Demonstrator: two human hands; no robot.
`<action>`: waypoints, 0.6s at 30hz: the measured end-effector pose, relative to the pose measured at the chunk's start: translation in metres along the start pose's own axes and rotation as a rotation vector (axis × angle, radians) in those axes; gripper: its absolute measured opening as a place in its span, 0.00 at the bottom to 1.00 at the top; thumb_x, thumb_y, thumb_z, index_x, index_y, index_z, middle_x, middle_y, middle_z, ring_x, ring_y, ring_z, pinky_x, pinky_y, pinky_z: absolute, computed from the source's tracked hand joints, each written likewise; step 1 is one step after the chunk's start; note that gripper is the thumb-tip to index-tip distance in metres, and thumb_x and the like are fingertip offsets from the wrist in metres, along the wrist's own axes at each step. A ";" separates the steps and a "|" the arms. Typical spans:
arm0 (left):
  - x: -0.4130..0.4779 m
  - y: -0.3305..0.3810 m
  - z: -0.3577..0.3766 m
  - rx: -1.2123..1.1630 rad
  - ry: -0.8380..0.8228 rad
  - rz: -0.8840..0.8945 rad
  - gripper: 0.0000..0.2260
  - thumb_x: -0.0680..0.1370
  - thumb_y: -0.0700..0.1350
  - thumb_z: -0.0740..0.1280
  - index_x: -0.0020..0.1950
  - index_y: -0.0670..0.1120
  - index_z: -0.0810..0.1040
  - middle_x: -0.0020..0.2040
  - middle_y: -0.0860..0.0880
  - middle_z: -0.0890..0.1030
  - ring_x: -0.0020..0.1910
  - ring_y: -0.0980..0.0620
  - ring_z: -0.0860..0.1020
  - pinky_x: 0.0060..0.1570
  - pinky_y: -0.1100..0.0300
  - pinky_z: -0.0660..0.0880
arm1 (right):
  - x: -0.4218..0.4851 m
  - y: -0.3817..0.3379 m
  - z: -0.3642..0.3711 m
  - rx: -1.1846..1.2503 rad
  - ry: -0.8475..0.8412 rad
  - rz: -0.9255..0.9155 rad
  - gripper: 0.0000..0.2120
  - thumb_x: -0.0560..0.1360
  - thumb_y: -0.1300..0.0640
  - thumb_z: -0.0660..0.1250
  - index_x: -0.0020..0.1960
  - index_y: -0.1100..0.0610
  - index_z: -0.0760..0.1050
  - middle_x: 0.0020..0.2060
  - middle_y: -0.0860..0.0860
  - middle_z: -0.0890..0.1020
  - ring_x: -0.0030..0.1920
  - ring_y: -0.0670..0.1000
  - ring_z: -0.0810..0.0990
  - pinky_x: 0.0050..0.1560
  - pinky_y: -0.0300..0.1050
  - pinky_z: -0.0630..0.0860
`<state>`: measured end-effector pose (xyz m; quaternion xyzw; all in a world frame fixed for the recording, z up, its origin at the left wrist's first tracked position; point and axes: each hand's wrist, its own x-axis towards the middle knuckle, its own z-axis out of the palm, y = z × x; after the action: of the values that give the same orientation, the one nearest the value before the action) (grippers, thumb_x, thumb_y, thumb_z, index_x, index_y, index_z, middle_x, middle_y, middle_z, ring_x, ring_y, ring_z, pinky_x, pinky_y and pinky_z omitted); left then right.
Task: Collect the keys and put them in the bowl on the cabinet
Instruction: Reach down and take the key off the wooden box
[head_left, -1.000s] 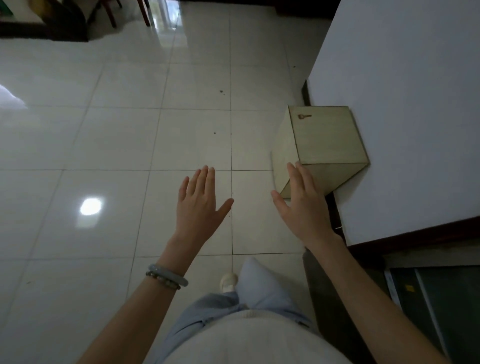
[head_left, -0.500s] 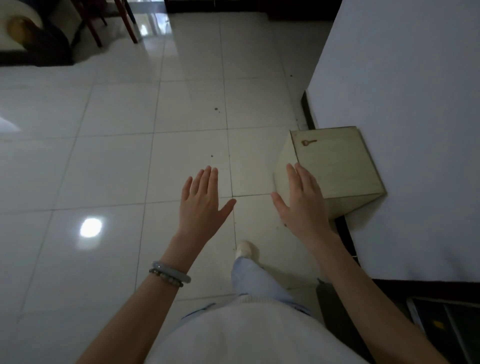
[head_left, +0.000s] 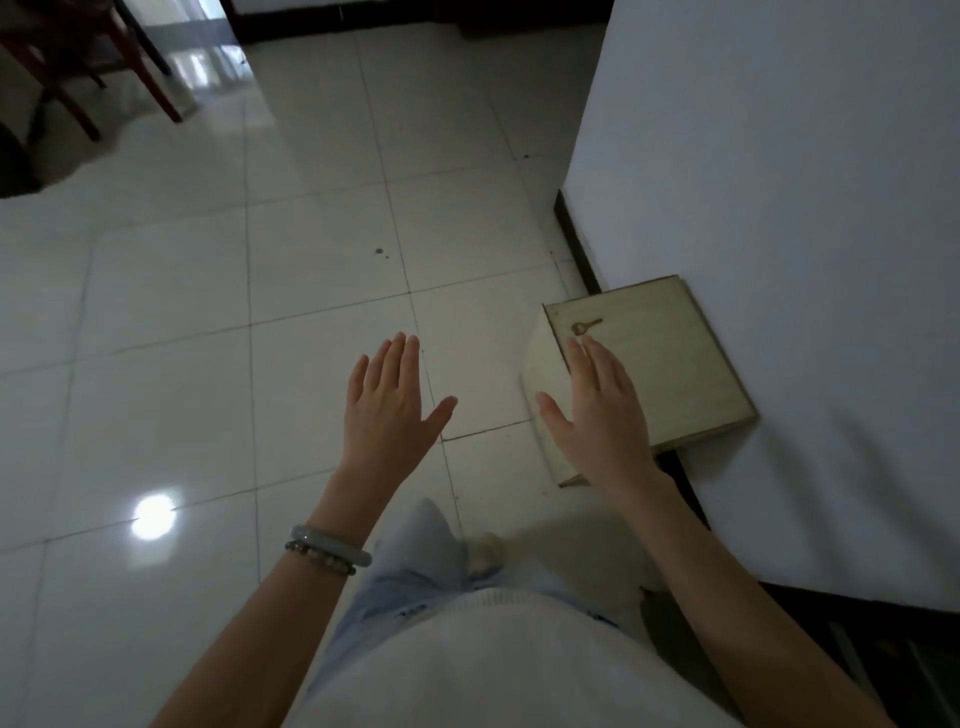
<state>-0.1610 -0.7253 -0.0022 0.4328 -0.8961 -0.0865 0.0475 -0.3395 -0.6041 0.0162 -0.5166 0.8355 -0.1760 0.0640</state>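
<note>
A small brass key (head_left: 585, 326) lies near the far left corner on top of a low pale wooden box (head_left: 670, 353) that stands on the floor against the white wall. My right hand (head_left: 597, 415) hovers flat and open over the box's near left edge, its fingertips just short of the key. My left hand (head_left: 389, 400) is held out open over the floor tiles, left of the box, with two bracelets on its wrist. Both hands hold nothing. No bowl or cabinet is in view.
A white wall (head_left: 779, 208) with a dark skirting board runs along the right. Glossy white floor tiles (head_left: 208, 312) stretch ahead and left. Dark red chair legs (head_left: 156, 88) stand at the far left. My leg and shoe (head_left: 483, 551) show below.
I have stepped closer to the box, which now sits lower and nearer in view. My right hand has moved over its top toward the key. Both hands stay open.
</note>
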 end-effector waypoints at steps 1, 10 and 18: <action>0.012 -0.001 0.002 0.004 -0.008 0.016 0.35 0.76 0.60 0.59 0.74 0.39 0.54 0.75 0.40 0.60 0.74 0.43 0.58 0.73 0.47 0.51 | 0.009 0.002 0.002 -0.005 0.001 0.012 0.30 0.75 0.49 0.61 0.70 0.62 0.55 0.70 0.62 0.63 0.70 0.60 0.60 0.70 0.55 0.60; 0.152 -0.019 0.015 0.023 -0.078 0.227 0.35 0.76 0.60 0.59 0.74 0.39 0.55 0.74 0.40 0.61 0.74 0.43 0.59 0.73 0.47 0.52 | 0.102 0.010 0.022 -0.018 0.065 0.227 0.30 0.74 0.50 0.64 0.68 0.63 0.58 0.67 0.64 0.66 0.68 0.62 0.64 0.67 0.58 0.63; 0.282 -0.046 0.002 0.089 -0.142 0.506 0.35 0.76 0.61 0.58 0.73 0.39 0.56 0.74 0.39 0.62 0.73 0.43 0.60 0.72 0.47 0.52 | 0.189 0.001 0.023 -0.024 0.141 0.450 0.29 0.74 0.52 0.64 0.68 0.65 0.60 0.67 0.66 0.67 0.67 0.63 0.64 0.67 0.57 0.63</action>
<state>-0.3006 -0.9740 -0.0102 0.1896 -0.9798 -0.0623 -0.0144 -0.4204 -0.7759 0.0089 -0.3047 0.9340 -0.1829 0.0369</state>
